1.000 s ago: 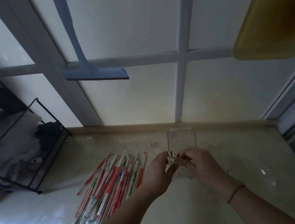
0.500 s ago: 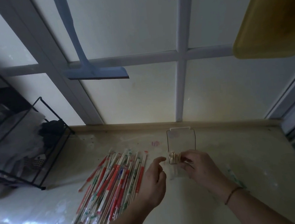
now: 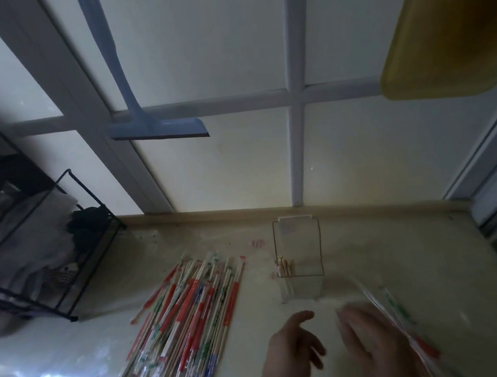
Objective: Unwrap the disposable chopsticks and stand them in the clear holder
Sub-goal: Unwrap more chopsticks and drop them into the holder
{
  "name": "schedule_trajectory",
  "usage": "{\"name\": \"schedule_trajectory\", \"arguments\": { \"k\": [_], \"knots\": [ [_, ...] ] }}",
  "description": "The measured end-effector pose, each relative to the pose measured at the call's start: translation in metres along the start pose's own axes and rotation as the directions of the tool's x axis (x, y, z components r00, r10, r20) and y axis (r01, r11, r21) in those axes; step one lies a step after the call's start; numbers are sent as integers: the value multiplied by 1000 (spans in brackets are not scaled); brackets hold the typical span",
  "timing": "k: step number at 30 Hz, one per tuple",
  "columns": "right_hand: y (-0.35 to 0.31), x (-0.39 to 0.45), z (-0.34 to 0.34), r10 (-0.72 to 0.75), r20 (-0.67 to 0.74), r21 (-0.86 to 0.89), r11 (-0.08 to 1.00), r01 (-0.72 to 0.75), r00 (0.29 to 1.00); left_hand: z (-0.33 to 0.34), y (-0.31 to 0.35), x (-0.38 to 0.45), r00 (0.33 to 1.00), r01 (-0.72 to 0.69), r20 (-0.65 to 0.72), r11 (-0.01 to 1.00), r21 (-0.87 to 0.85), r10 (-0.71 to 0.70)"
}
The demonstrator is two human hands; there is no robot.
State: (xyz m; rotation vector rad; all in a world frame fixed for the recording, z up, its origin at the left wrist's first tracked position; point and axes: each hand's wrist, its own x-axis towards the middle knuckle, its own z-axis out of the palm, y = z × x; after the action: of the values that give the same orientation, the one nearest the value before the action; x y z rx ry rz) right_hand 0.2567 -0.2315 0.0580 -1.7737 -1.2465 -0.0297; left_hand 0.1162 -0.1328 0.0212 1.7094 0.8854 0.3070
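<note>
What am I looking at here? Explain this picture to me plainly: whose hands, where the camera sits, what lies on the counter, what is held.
There is no machine. A person wears a wide-angle camera on the head, looking forward and down, so the two hands at the bottom are their own. The left hand hangs relaxed and holds nothing. The right hand is blurred; a clear wrapper with red and green print lies across it, but whether the fingers grip it cannot be told. On the pale counter stands a clear holder with a few bare chopsticks upright in its left corner. Left of it lies a pile of wrapped chopsticks. A black wire rack stands at far left.
</note>
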Motion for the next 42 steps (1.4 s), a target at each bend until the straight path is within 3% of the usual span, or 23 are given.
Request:
{"name": "schedule_trajectory", "arguments": {
  "k": [2, 5, 8, 11, 12, 16, 19, 23, 26, 29, 33, 37, 42],
  "knots": [
    [2, -26, -9, 15, 119, -102, 995, -3, 993, 27, 11, 6, 985, -45, 172, 984, 174, 15],
    [31, -52, -14, 201, 155, -15, 979, -201, 967, 60, 29, 19, 922, -107, 380, 890, 442, -78],
    [69, -68, -20, 383, 163, -75, 924, -376, 909, 85, 39, 24, 863, -232, 504, 870, 435, -21],
    [103, -76, -20, 497, 254, -64, 865, -498, 830, 104, 35, 29, 845, -238, 534, 861, 450, -45],
    [114, -80, -20, 516, 222, -77, 855, -512, 827, 108, 35, 30, 842, -223, 534, 852, 474, -76],
    [137, -76, -24, 600, 130, -125, 800, -587, 790, 112, 42, 29, 862, -136, 465, 791, 596, -202],
    [142, -70, -29, 648, 130, -180, 760, -625, 750, 94, 30, 27, 872, -207, 447, 677, 706, -200],
    [119, -57, -24, 606, 144, -250, 787, -564, 782, 57, -2, 18, 922, -191, 378, 746, 638, -87],
    [91, -42, -4, 471, 178, -320, 858, -402, 864, 12, -32, 5, 993, -67, 119, 741, 668, -18],
    [54, -31, 24, 268, 256, -298, 936, -188, 929, -49, -68, -3, 967, 126, -246, 697, 705, 74],
    [35, -25, 62, 281, 432, -196, 957, -215, 857, -109, -82, -5, 883, 415, -464, 582, 699, -73],
    [16, -18, 85, 239, 491, -218, 965, -148, 838, -123, -79, 4, 886, 461, -426, 453, 763, -185],
    [-5, -5, 96, 233, 540, -222, 966, -130, 809, -127, -68, 20, 904, 408, -320, 345, 846, -285]
  ]
}}
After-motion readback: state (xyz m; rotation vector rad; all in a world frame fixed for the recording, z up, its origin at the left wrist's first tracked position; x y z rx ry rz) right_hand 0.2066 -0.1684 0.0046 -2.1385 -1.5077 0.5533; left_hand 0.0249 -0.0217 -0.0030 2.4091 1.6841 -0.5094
